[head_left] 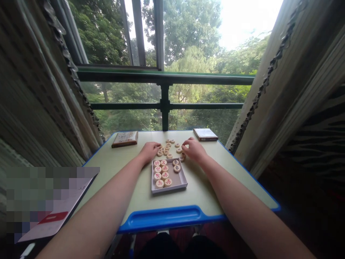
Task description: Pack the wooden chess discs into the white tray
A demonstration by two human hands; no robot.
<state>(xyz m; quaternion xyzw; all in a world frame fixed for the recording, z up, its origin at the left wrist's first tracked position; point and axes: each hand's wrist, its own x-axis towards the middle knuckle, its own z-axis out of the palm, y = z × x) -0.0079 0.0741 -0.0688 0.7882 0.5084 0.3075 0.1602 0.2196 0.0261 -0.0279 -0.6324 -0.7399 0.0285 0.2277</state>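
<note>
Your left hand (pixel 150 151) sits at the centre of the frame, its fingertips at the left edge of the loose round pieces (pixel 165 152); the fingers overlap there, so you cannot tell whether they pinch a piece or merely touch one. Your right hand (pixel 194 149), right of centre, has its fingers bent toward the same scatter, and whether anything is caught between thumb and forefinger cannot be made out. Beneath it, a couple of pieces are partly covered by the hand, and most loose markings are too small to read.

Just below, the shallow box (pixel 176 180) shows plainly: eight red-marked pieces (pixel 165 168) in two columns at its left, two dark-marked pieces (pixel 176 168) at its upper right.

At lower left, a sheet (pixel 78 194) is largely blurred into blocks. Your forearms run off the bottom edge, and your legs are dark shapes, cut off there.
</note>
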